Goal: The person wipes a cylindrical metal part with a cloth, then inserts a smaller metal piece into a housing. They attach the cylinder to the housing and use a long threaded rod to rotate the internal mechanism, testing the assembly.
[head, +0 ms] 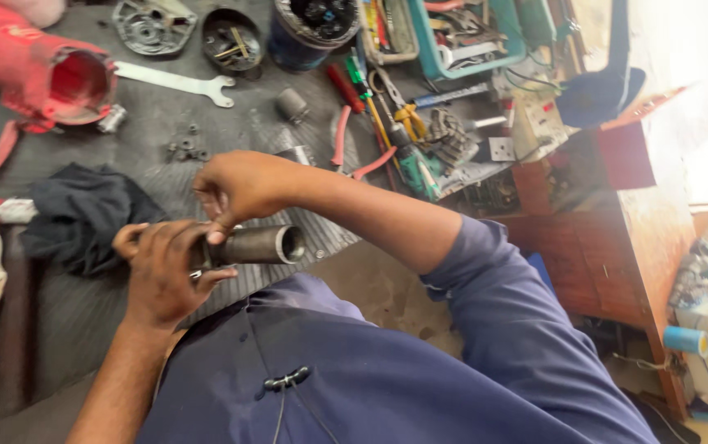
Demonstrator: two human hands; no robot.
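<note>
Head view: my left hand (161,271) clamps the metal cylinder (259,245) level (open end right) so my right hand (235,187) fingertips can pinch, prob. something small, at its near end.

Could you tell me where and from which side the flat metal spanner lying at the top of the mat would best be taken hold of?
Probably by the middle of its straight flat handle, coming down from above. The spanner lies flat on the dark mat, with its forked head toward the right and its other end close beside the red tool housing. The handle's long edges are bare, so fingers could pinch across them.
</note>
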